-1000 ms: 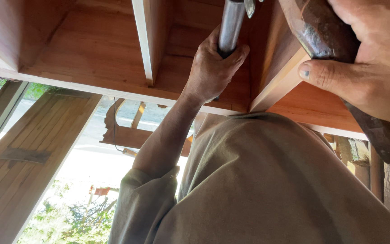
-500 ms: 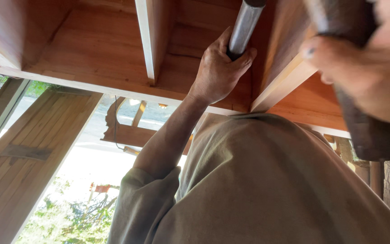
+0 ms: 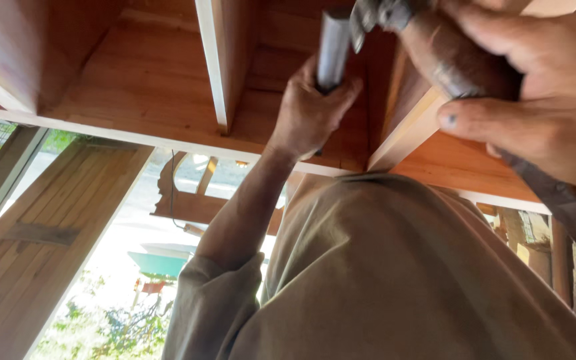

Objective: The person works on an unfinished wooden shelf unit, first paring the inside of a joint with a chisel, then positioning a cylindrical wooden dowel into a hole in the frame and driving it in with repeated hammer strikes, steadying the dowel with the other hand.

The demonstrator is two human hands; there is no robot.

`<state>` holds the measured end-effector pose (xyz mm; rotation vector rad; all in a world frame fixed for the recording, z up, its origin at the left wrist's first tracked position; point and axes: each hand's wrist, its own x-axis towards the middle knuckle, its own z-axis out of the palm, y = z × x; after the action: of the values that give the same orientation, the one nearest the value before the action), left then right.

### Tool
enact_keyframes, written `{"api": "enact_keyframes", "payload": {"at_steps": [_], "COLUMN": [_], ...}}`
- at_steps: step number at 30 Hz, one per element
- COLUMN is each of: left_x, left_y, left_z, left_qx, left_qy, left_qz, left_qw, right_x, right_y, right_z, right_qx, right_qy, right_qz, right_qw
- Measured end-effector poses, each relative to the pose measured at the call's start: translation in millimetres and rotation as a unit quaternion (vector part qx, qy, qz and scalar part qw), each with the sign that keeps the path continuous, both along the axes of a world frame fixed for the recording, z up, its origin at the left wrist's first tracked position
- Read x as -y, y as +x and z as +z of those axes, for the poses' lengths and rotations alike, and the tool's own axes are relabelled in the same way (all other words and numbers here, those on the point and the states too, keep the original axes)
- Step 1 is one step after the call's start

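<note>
At far left, beyond the opening, we list a slatted wooden door (image 3: 41, 247) leaning on a slant, with green foliage (image 3: 95, 333) and a teal basin (image 3: 158, 263) in bright daylight past it. Overhead we record a reddish wooden ceiling (image 3: 141, 87) of boards, crossed by a pale-edged beam (image 3: 218, 60) running away from us. Next, centre: our left hand (image 3: 311, 113), raised on a bare forearm from a loose olive sleeve (image 3: 215, 307), is closed around a grey metal rod (image 3: 333, 47); the rod stands nearly upright, its upper end up against the ceiling between the pale-edged beam and a second, slanted beam (image 3: 408, 127). Just right of the rod's top we note the dark metal head of a hammer (image 3: 381, 13), close beside the rod; whether they touch we cannot tell. At right, our right hand (image 3: 535, 100) is clenched around the hammer's dark wooden handle, thumb laid along it, the handle's butt running down past the palm toward the lower right corner. Below everything, olive cloth of our shirt (image 3: 401, 280) fills the lower frame.
</note>
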<state>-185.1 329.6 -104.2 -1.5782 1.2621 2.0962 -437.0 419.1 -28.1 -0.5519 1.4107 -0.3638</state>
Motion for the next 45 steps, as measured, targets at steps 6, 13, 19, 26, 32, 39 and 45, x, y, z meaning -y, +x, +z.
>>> {"api": "enact_keyframes", "payload": {"at_steps": [6,13,19,26,32,39,45], "left_x": [-13,-13,-18,-20,-26,-22,-9], "left_y": [5,11,10,11,14,17,14], "left_z": [-5,-10,-9,-10,-12,-8,-4], "left_qx": [-0.030,0.025,-0.040,-0.007,-0.092,-0.025,-0.054], "left_qy": [-0.072,0.073,-0.060,-0.028,-0.088,-0.025,0.112], "left_qz": [-0.079,0.032,-0.115,-0.108,-0.091,-0.089,0.137], "left_qw": [0.994,0.997,0.991,0.994,0.988,0.995,0.983], "right_x": [-17,-19,-27,-6,-1,2,12], "right_y": [-3,-2,-4,-1,10,4,-6], "right_z": [0,0,-5,4,4,0,9], "right_qx": [-0.016,0.023,0.004,-0.020,-0.073,-0.117,-0.045], "right_qy": [-0.024,-0.018,-0.064,-0.016,-0.073,-0.156,-0.194], "right_qz": [-0.077,-0.103,-0.067,-0.057,0.008,0.091,-0.016], "right_qw": [0.997,0.994,0.996,0.998,0.995,0.977,0.980]}}
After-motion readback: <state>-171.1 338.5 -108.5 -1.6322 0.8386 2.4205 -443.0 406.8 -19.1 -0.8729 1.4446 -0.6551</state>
